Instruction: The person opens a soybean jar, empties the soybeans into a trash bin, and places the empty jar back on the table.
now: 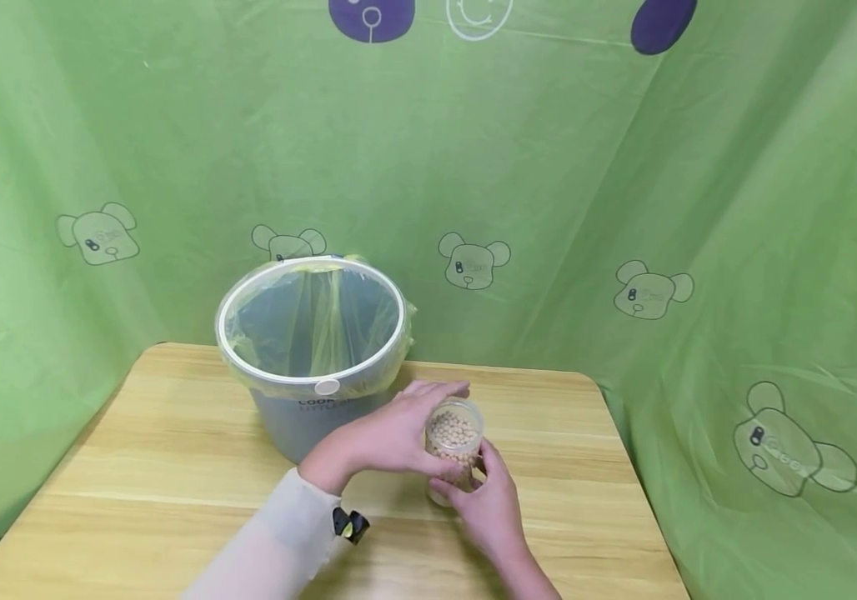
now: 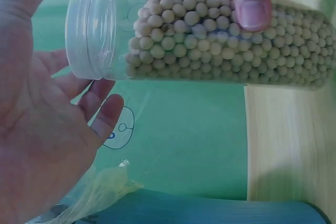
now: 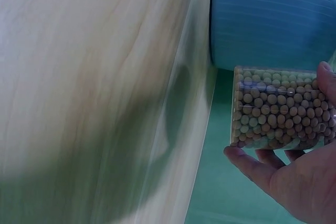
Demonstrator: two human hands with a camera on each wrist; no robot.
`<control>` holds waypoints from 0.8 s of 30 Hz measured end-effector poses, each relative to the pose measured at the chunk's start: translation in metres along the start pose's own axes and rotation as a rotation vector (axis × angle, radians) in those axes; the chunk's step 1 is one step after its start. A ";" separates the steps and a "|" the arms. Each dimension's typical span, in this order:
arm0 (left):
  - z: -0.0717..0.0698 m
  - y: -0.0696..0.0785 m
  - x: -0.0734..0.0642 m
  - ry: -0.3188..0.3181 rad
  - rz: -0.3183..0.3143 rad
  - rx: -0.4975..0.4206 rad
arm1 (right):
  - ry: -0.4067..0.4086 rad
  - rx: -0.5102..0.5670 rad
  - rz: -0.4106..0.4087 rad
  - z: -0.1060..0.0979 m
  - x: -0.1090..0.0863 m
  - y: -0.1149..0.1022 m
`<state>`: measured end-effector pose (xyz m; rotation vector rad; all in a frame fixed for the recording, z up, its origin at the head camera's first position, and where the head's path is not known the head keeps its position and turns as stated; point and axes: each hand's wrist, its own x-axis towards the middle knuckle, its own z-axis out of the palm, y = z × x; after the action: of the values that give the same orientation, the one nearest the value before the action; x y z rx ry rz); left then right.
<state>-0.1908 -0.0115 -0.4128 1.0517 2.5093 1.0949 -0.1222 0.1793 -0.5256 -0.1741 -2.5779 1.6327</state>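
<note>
A clear plastic jar [image 1: 454, 440] full of small round beige pellets [image 2: 210, 45] is held upright above the table. My right hand [image 1: 492, 508] grips its lower part, with the thumb on one side and fingers round the other, as the right wrist view [image 3: 310, 182] also shows. My left hand [image 1: 391, 429] is at the jar's top, its fingers spread round the clear, wide cap [image 2: 89, 27]. In the left wrist view a gap shows between the left palm [image 2: 42, 129] and the cap; whether the fingertips touch it, I cannot tell.
Left of the jar, a grey-blue bucket [image 1: 278, 425] with a white rim ring [image 1: 308, 379] and a yellowish bag liner [image 1: 331, 325] stands on the wooden table [image 1: 173, 483]. Green patterned cloth [image 1: 548, 167] hangs behind the table and along its sides.
</note>
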 end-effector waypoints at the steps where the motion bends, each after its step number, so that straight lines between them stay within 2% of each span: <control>1: -0.001 0.000 0.000 -0.009 0.002 0.002 | 0.001 0.000 -0.002 0.000 0.000 0.000; 6: -0.001 0.002 0.001 0.007 -0.004 0.059 | 0.005 -0.004 -0.022 0.002 -0.002 0.001; 11: 0.001 0.003 0.002 0.065 -0.044 0.045 | 0.006 -0.009 -0.035 0.003 -0.004 0.003; 15: 0.002 0.003 0.002 0.115 -0.065 0.001 | 0.016 -0.001 -0.037 0.003 -0.004 0.003; 19: 0.003 0.000 0.001 0.173 -0.059 -0.082 | 0.033 -0.002 -0.017 0.002 -0.003 0.004; 24: 0.005 -0.007 -0.004 0.235 -0.005 -0.195 | 0.055 0.011 0.003 -0.001 -0.001 0.004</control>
<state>-0.1897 -0.0145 -0.4212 0.9100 2.5078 1.5054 -0.1205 0.1814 -0.5285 -0.2192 -2.5298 1.6190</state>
